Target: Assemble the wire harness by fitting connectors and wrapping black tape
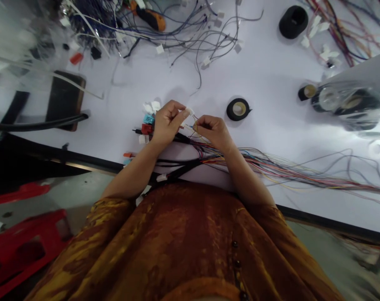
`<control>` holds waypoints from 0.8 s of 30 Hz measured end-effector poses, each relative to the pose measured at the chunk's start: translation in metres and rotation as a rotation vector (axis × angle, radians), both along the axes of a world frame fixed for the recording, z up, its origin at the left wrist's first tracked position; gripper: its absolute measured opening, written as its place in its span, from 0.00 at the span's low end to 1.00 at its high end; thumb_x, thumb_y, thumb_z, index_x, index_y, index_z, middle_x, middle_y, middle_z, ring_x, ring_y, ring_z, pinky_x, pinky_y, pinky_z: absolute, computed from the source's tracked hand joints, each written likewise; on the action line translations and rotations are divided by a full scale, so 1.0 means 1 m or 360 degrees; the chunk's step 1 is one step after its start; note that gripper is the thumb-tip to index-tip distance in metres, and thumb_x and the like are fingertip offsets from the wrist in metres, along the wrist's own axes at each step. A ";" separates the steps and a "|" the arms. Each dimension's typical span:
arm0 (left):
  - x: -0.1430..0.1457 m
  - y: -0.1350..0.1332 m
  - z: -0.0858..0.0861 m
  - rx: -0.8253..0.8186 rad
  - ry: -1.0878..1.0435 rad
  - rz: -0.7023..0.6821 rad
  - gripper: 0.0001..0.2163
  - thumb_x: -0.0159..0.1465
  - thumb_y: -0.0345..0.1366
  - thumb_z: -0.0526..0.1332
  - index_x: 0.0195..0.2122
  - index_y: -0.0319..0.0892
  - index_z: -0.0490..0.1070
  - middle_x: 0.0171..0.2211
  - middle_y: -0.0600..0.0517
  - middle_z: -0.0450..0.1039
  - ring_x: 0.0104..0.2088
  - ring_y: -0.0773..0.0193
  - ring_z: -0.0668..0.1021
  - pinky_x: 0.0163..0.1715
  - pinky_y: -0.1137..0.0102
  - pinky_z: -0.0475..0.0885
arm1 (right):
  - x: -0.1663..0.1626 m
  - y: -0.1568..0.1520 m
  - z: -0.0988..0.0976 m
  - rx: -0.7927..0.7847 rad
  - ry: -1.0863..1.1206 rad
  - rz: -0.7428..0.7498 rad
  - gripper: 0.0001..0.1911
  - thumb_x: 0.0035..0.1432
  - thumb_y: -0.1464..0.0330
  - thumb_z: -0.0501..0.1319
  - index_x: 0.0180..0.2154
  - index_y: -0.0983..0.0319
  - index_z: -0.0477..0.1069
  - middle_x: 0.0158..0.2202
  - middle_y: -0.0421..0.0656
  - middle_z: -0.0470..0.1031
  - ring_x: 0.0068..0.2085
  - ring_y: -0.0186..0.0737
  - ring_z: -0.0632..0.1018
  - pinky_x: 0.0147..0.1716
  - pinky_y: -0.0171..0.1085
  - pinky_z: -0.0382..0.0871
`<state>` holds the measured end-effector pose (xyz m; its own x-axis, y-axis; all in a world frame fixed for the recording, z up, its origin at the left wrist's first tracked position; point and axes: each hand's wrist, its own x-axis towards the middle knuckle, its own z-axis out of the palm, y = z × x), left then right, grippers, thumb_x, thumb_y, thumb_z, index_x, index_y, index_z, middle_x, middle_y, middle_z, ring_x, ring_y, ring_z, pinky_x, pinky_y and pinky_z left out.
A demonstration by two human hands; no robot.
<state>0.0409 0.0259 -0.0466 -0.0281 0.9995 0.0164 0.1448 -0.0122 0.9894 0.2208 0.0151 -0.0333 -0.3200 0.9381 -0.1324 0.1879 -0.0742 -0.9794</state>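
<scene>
My left hand pinches a small white connector between thumb and forefinger. Thin wires run from that connector toward my right hand, whose fingertips are closed on a thin wire. Below both hands a wire harness lies along the table, partly wrapped in black and fanning out to the right into many colours. Beside my left wrist sit a blue connector, a red connector and white connectors.
A black tape roll lies right of my hands, another tape roll farther back. Loose grey wires and an orange-black tool spread along the back. A dark phone-like slab lies left. Red stools stand below the table edge.
</scene>
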 end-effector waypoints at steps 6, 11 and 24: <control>-0.001 -0.001 -0.002 0.0035 0.0054 -0.0039 0.21 0.63 0.52 0.67 0.26 0.44 0.63 0.18 0.58 0.54 0.19 0.72 0.63 0.19 0.76 0.61 | -0.001 -0.005 0.000 0.0344 -0.0142 -0.0030 0.06 0.57 0.68 0.62 0.29 0.63 0.72 0.25 0.38 0.69 0.27 0.30 0.64 0.29 0.34 0.58; 0.001 0.002 -0.007 0.0274 0.0131 -0.0134 0.24 0.61 0.58 0.66 0.25 0.43 0.62 0.16 0.59 0.53 0.18 0.72 0.61 0.18 0.75 0.59 | -0.004 -0.006 -0.010 0.0714 -0.0200 -0.0054 0.07 0.58 0.72 0.59 0.28 0.62 0.69 0.27 0.38 0.69 0.29 0.31 0.67 0.31 0.34 0.61; 0.006 0.004 -0.018 0.0237 -0.0038 -0.0114 0.25 0.59 0.59 0.67 0.23 0.44 0.62 0.15 0.60 0.55 0.15 0.73 0.62 0.15 0.74 0.56 | -0.011 -0.014 -0.027 0.1039 -0.0190 -0.0165 0.08 0.65 0.74 0.58 0.31 0.61 0.68 0.29 0.38 0.68 0.29 0.30 0.67 0.31 0.33 0.64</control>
